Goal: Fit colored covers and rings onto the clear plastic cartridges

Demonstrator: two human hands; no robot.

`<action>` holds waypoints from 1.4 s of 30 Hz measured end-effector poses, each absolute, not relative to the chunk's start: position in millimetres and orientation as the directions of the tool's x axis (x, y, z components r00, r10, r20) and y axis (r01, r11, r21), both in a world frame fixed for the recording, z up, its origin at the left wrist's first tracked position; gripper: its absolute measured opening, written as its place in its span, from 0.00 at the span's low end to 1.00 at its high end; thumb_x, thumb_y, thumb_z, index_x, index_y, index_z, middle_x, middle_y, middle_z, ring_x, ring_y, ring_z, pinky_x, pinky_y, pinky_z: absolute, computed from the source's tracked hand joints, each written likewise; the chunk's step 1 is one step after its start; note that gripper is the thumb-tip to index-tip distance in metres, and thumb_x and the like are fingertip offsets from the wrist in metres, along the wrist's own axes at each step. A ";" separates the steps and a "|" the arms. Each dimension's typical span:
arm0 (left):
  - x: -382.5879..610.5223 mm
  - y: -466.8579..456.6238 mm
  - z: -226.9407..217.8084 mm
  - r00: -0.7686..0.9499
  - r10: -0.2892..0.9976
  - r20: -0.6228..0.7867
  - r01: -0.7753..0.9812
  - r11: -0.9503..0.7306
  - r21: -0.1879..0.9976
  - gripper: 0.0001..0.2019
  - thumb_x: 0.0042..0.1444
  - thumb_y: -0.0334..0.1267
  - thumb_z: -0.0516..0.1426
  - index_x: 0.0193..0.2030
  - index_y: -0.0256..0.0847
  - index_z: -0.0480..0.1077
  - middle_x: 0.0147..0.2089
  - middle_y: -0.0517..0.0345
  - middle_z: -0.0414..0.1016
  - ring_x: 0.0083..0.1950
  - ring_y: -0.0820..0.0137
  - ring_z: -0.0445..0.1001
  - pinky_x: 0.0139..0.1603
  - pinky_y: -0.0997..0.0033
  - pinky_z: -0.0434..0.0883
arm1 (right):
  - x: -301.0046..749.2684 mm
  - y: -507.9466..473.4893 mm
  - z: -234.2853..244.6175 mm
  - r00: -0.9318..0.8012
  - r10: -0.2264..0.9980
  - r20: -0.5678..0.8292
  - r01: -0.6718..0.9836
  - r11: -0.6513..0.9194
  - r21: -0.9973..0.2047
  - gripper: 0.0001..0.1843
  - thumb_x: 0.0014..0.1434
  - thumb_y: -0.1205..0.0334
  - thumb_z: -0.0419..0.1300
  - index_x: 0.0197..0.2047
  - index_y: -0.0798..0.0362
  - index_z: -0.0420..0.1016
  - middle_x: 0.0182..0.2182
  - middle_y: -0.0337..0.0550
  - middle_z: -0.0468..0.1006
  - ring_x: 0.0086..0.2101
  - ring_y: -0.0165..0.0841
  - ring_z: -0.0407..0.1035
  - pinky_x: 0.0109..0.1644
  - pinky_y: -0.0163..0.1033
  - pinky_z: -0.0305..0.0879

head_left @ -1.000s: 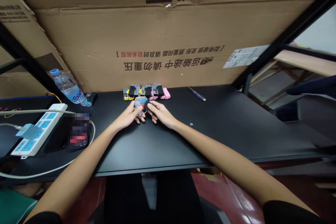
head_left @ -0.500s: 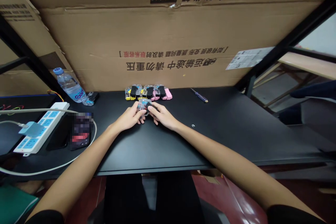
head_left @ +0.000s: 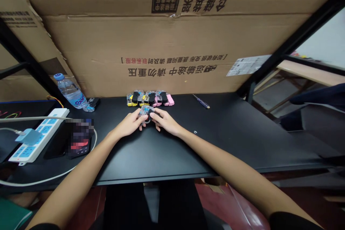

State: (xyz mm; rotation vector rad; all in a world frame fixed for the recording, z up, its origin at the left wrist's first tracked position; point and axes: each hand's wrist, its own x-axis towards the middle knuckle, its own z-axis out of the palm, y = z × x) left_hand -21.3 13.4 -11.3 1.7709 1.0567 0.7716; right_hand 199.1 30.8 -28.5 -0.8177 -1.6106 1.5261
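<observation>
Between my two hands is a small clear plastic device with blue parts inside and a black piece on it [head_left: 146,109]; its exact kind I cannot make out. My left hand [head_left: 131,123] grips its left side, thumb laid across the front. On the other side my right hand [head_left: 167,122] is closed on it, with the thumb against the black piece. Just behind stands a row of several similar clear-and-black devices, some with yellow parts [head_left: 134,99] and some with pink parts [head_left: 169,100].
A screwdriver [head_left: 201,101] and a small white ring-like bit [head_left: 195,132] lie to the right. Leftward are a water bottle [head_left: 71,91], another clear-and-black device [head_left: 92,104], a power strip [head_left: 40,134], a phone [head_left: 81,140] and a looping cable. Cardboard [head_left: 172,43] walls the back.
The camera view has shifted slightly, so everything sits a little lower and further left. Both hands still hold the device, which looks slightly turned.
</observation>
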 end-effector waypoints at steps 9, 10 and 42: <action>-23.9 24.9 -15.2 0.158 0.965 0.210 0.243 -0.245 0.939 0.22 0.65 0.58 0.61 0.49 0.39 0.77 0.45 0.48 0.86 0.42 0.61 0.85 0.37 0.68 0.76 | 200.3 41.8 -29.1 -0.202 0.960 0.196 -0.003 0.199 -0.980 0.28 0.62 0.37 0.68 0.53 0.51 0.78 0.40 0.45 0.82 0.35 0.37 0.78 0.41 0.44 0.78; -23.7 23.5 -14.8 0.171 0.962 0.211 0.276 -0.253 0.927 0.22 0.65 0.58 0.61 0.48 0.39 0.78 0.44 0.48 0.87 0.42 0.61 0.85 0.39 0.67 0.77 | 200.7 41.1 -28.4 -0.195 0.952 0.238 0.067 0.255 -0.965 0.27 0.63 0.38 0.68 0.53 0.52 0.79 0.41 0.47 0.83 0.39 0.39 0.79 0.46 0.46 0.78; -32.9 24.0 -25.1 -0.047 0.949 0.311 0.813 -0.144 0.564 0.30 0.72 0.49 0.56 0.77 0.46 0.60 0.81 0.39 0.55 0.80 0.44 0.56 0.75 0.37 0.62 | 224.3 140.3 -8.1 -0.362 0.785 0.503 0.551 0.615 -0.564 0.20 0.63 0.48 0.68 0.53 0.48 0.77 0.54 0.54 0.82 0.56 0.51 0.77 0.65 0.63 0.70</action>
